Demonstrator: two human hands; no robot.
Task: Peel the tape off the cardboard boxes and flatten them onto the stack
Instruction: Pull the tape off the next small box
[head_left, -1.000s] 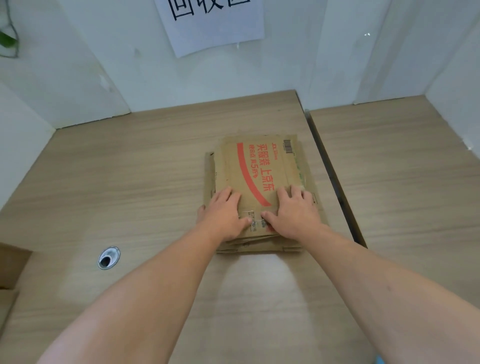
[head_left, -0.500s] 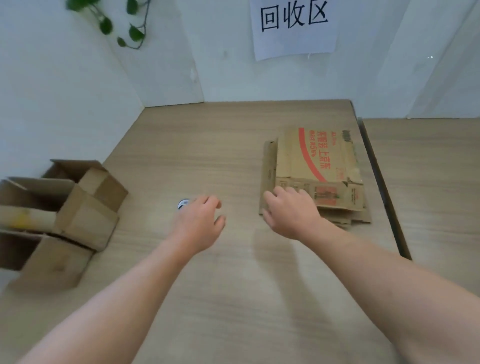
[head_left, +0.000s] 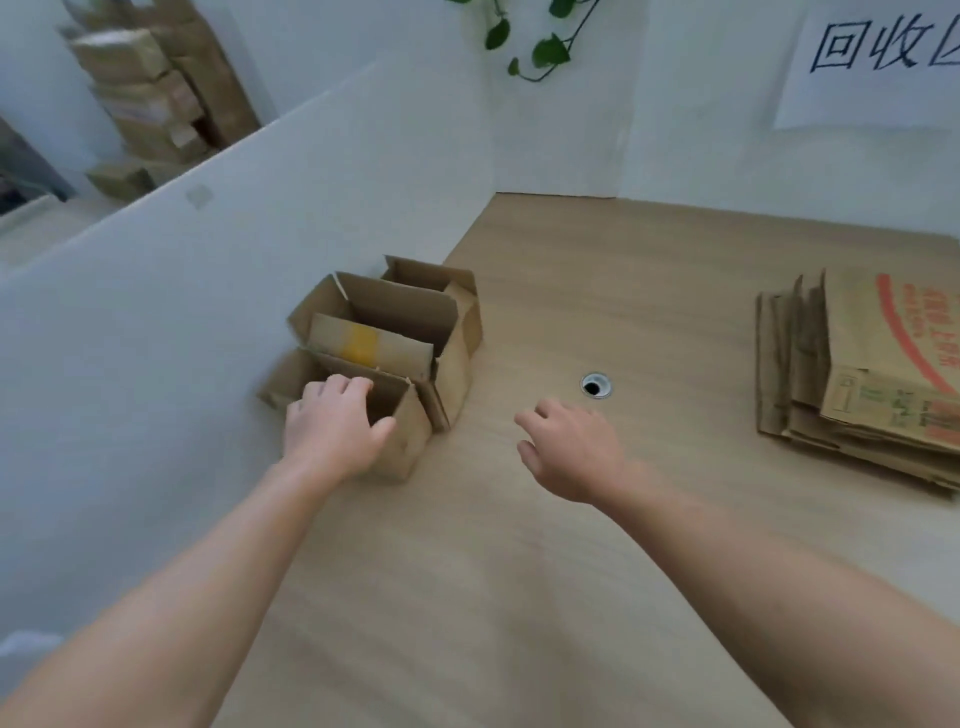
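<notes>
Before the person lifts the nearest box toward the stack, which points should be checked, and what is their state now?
1. Left hand grips the nearest box at its top edge: ok.
2. Right hand free, fingers relaxed above the table: ok.
3. Tape peeled from nearest box: cannot tell; yellow tape shows on the box behind.
4. Way over the table to the stack free of things: ok.
5. Stack lies flat: ok.
</notes>
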